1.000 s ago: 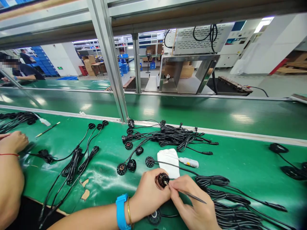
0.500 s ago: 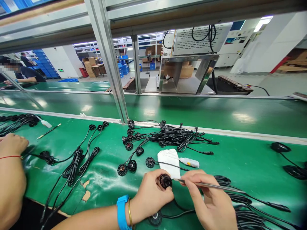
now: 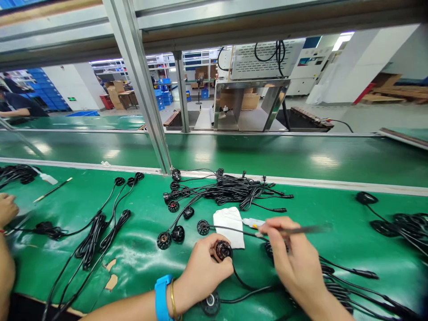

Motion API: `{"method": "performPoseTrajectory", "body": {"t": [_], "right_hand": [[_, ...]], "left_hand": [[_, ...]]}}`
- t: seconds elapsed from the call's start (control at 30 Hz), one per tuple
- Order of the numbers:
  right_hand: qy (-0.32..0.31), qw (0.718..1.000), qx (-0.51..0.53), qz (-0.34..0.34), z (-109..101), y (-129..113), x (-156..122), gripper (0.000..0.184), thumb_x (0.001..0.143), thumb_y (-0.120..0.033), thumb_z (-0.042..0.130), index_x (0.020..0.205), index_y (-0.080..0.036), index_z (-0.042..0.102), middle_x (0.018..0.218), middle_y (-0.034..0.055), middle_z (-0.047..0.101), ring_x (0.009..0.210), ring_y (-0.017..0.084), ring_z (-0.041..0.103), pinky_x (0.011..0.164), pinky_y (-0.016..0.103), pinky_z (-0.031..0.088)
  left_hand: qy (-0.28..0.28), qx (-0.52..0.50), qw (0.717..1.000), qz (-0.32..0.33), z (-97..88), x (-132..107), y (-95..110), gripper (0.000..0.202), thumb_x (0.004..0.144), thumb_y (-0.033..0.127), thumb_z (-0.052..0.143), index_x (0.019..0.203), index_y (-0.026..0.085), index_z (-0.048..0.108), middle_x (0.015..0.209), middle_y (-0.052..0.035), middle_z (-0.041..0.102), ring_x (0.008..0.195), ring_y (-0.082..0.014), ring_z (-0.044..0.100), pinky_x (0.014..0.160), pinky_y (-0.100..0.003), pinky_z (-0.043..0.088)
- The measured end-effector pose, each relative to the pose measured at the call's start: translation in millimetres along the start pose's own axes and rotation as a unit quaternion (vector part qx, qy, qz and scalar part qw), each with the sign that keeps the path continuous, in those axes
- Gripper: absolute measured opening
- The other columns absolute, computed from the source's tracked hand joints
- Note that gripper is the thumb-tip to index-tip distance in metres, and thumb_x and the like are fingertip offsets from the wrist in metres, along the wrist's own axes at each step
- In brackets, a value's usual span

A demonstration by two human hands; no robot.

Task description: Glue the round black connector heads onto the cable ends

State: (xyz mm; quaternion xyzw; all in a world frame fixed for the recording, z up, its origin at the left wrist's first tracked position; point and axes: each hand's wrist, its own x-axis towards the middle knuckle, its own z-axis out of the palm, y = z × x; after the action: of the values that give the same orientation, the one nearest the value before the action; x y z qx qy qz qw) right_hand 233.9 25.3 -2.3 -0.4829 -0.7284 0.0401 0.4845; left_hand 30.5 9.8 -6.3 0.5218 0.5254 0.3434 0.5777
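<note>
My left hand (image 3: 203, 269) is closed around a small round black part (image 3: 223, 249) on a black cable, held just above the green table (image 3: 327, 227). My right hand (image 3: 294, 258) pinches a thin dark metal rod (image 3: 301, 230), whose tip points left toward a small white tube (image 3: 253, 222). A folded white cloth (image 3: 229, 220) lies right behind the round part. A blue watch and a gold bangle sit on my left wrist.
A tangle of black cables with round ends (image 3: 230, 189) lies behind the cloth; more cables lie at left (image 3: 100, 227) and right (image 3: 401, 223). Another person's hand (image 3: 6, 207) rests at the far left. A slanted metal post (image 3: 143, 98) stands at the conveyor edge.
My right hand lifted the rod off the round part and swung it up and to the right, toward the white tube. My left hand kept its hold.
</note>
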Motion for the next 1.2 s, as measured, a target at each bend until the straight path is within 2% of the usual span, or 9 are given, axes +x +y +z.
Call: {"method": "performPoseTrajectory", "body": {"t": [0.13, 0.27, 0.37, 0.47, 0.53, 0.63, 0.8, 1.03, 1.2], "right_hand": [[-0.117, 0.952, -0.280, -0.045, -25, 61, 12, 0.022, 0.099, -0.031, 0.045, 0.099, -0.020, 0.064, 0.086, 0.0083, 0.066, 0.077, 0.023, 0.063, 0.067, 0.034, 0.048], [-0.136, 0.936, -0.322, -0.034, -37, 94, 12, 0.026, 0.092, -0.019, 0.045, 0.083, -0.019, 0.070, 0.066, 0.0082, 0.060, 0.059, 0.024, 0.056, 0.055, 0.036, 0.042], [-0.104, 0.943, -0.315, -0.027, -34, 75, 13, 0.024, 0.095, -0.024, 0.046, 0.094, -0.017, 0.069, 0.083, 0.0114, 0.066, 0.071, 0.026, 0.062, 0.062, 0.037, 0.048], [-0.086, 0.980, -0.180, -0.020, -19, 31, 9, 0.018, 0.098, -0.032, 0.049, 0.096, -0.021, 0.062, 0.092, 0.0059, 0.068, 0.083, 0.020, 0.066, 0.074, 0.031, 0.053], [-0.157, 0.987, -0.043, -0.018, -6, 1, 1, 0.012, 0.096, -0.032, 0.054, 0.089, -0.023, 0.059, 0.083, 0.0008, 0.067, 0.075, 0.016, 0.066, 0.069, 0.027, 0.053], [-0.230, 0.972, 0.044, -0.007, 10, -26, -13, 0.004, 0.093, -0.026, 0.058, 0.090, -0.023, 0.057, 0.078, -0.0018, 0.067, 0.067, 0.014, 0.065, 0.062, 0.024, 0.051], [-0.217, 0.972, 0.084, 0.035, 17, -27, -23, 0.008, 0.097, -0.022, 0.050, 0.090, -0.023, 0.056, 0.071, -0.0032, 0.064, 0.057, 0.011, 0.062, 0.058, 0.022, 0.048], [-0.210, 0.973, 0.091, 0.039, 13, -24, -23, 0.007, 0.097, -0.022, 0.050, 0.091, -0.024, 0.054, 0.071, -0.0037, 0.063, 0.057, 0.011, 0.061, 0.057, 0.022, 0.048], [-0.182, 0.982, 0.046, 0.011, 14, -29, -24, 0.013, 0.093, -0.021, 0.052, 0.080, -0.023, 0.052, 0.060, -0.0064, 0.054, 0.048, 0.010, 0.053, 0.050, 0.021, 0.041]], "left_hand": [[-0.007, -0.002, 1.000, -0.019, -1.1, -1, 1, 0.030, 0.069, 0.012, 0.061, 0.098, 0.013, 0.063, 0.073, 0.0022, 0.054, 0.056, -0.0103, 0.051, 0.052, -0.023, 0.047], [-0.004, -0.028, 0.999, -0.024, -2.2, 0, 2, 0.031, 0.067, 0.016, 0.065, 0.098, 0.012, 0.063, 0.072, 0.0025, 0.053, 0.059, -0.0110, 0.050, 0.048, -0.022, 0.048], [0.002, -0.058, 0.998, -0.029, -2.7, 0, 4, 0.030, 0.066, 0.018, 0.069, 0.096, 0.012, 0.063, 0.070, 0.0023, 0.054, 0.059, -0.0114, 0.049, 0.046, -0.021, 0.047], [0.013, -0.081, 0.996, -0.037, -3.1, 1, 3, 0.031, 0.067, 0.019, 0.071, 0.096, 0.012, 0.064, 0.068, 0.0017, 0.056, 0.058, -0.0113, 0.051, 0.046, -0.021, 0.045], [0.019, -0.099, 0.994, -0.034, -3.7, 2, 2, 0.032, 0.068, 0.020, 0.073, 0.097, 0.012, 0.064, 0.070, 0.0007, 0.059, 0.059, -0.0116, 0.053, 0.047, -0.021, 0.045], [0.009, -0.146, 0.989, -0.014, -6.0, 3, 2, 0.036, 0.071, 0.027, 0.077, 0.101, 0.011, 0.066, 0.075, -0.0017, 0.064, 0.061, -0.0116, 0.056, 0.050, -0.021, 0.047], [-0.040, -0.199, 0.979, -0.014, -10.4, 6, 1, 0.062, 0.074, 0.038, 0.082, 0.125, 0.011, 0.063, 0.078, -0.0050, 0.068, 0.067, -0.0139, 0.062, 0.055, -0.022, 0.048], [-0.079, -0.214, 0.974, -0.001, -13.2, 6, 1, 0.054, 0.079, 0.034, 0.080, 0.126, 0.013, 0.063, 0.078, -0.0042, 0.068, 0.071, -0.0150, 0.065, 0.055, -0.021, 0.048], [-0.092, -0.144, 0.984, 0.052, -19.5, 5, 9, 0.044, 0.075, 0.022, 0.083, 0.115, 0.019, 0.066, 0.105, -0.0077, 0.073, 0.097, -0.0201, 0.067, 0.087, -0.030, 0.051]]}}
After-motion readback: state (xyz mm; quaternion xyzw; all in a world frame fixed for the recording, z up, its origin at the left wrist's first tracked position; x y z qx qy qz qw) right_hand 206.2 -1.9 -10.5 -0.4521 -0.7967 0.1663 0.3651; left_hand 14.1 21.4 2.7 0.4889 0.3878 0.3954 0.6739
